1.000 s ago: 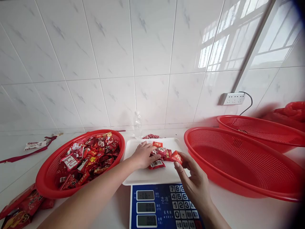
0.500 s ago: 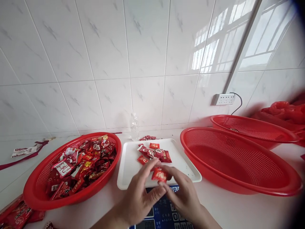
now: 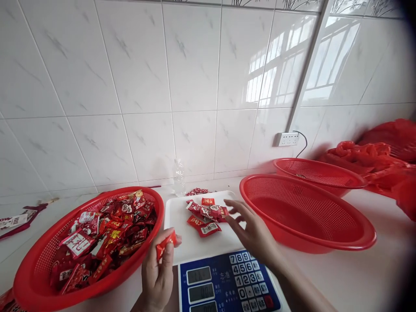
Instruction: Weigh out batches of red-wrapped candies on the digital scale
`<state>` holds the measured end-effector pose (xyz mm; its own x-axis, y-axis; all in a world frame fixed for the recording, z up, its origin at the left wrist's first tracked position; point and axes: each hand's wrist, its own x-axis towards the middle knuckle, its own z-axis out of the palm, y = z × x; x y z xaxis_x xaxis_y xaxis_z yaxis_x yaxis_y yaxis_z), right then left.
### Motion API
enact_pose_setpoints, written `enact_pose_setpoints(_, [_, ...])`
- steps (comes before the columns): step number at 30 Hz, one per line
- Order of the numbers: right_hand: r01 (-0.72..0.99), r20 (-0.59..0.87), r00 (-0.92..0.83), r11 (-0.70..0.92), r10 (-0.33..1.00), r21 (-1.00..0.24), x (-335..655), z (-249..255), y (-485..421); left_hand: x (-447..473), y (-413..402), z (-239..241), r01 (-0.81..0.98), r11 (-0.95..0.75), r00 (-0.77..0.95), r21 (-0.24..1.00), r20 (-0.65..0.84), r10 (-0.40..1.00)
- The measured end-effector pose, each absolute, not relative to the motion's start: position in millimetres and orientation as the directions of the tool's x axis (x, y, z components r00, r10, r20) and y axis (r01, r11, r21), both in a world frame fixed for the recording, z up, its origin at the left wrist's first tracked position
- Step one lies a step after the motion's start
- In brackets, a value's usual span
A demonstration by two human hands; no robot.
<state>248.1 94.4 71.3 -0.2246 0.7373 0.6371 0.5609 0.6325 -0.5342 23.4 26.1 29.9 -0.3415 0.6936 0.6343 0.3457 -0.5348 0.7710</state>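
Between the thumb and fingers of my left hand [image 3: 159, 268] is a small red candy packet [image 3: 166, 245], held in front of the white scale tray's [image 3: 185, 247] left side. My right hand [image 3: 251, 225] reaches over the tray's right side with fingers apart and curved, their tips beside a small pile of red snack packets [image 3: 209, 213]. Whether those fingertips touch the pile I cannot tell. Below the tray sits the blue panel of a weighing scale [image 3: 227, 286] with displays and number keys.
On the left, a red basket [image 3: 29, 277] is heaped with wrapped snacks. Two red perforated baskets [image 3: 325, 229] stand at the right, with red plastic bags [image 3: 367, 156] behind. A clear bottle [image 3: 179, 177] is near the tiled wall, which carries a power socket [image 3: 287, 139].
My hands, close together over the tray's front before, have moved apart. The left went left with the red candy packet; the right moved toward the pile. The view has shifted slightly.
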Motion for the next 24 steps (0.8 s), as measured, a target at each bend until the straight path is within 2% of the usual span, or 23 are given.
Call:
enact_pose_setpoints(4, [0.719, 0.331, -0.501, 0.597, 0.8, -0.356, 252.5, 91.7, 118.6, 13.4, 35.5, 26.1, 0.434, -0.549, -0.315, 0.715, 0.691, 0.651])
enact_pose_setpoints(6, [0.743, 0.204, -0.562, 0.597, 0.802, -0.302, 251.8, 93.0, 128.6, 13.5, 37.0, 25.6, 0.444, -0.55, -0.311, 0.707, 0.698, 0.645])
enact_pose_setpoints(8, [0.748, 0.162, -0.577, 0.598, 0.8, -0.288, 250.1, 88.7, 136.6, 14.1, 37.5, 25.3, 0.451, -0.551, -0.3, 0.702, 0.7, 0.648])
enact_pose_setpoints(12, [0.757, 0.171, -0.582, 0.606, 0.795, -0.244, 246.7, 74.8, 145.8, 13.1, 38.0, 24.3, 0.475, -0.57, -0.262, 0.67, 0.726, 0.636])
enact_pose_setpoints(17, [0.787, 0.266, -0.54, 0.591, 0.799, -0.179, 247.4, 63.8, 148.8, 11.2, 37.8, 22.9, 0.501, -0.574, -0.242, 0.647, 0.742, 0.625])
enact_pose_setpoints(24, [0.817, 0.437, -0.419, 0.54, 0.796, -0.2, 271.5, 72.3, 152.2, 9.5, 38.6, 20.7, 0.538, -0.583, -0.206, 0.61, 0.765, 0.611])
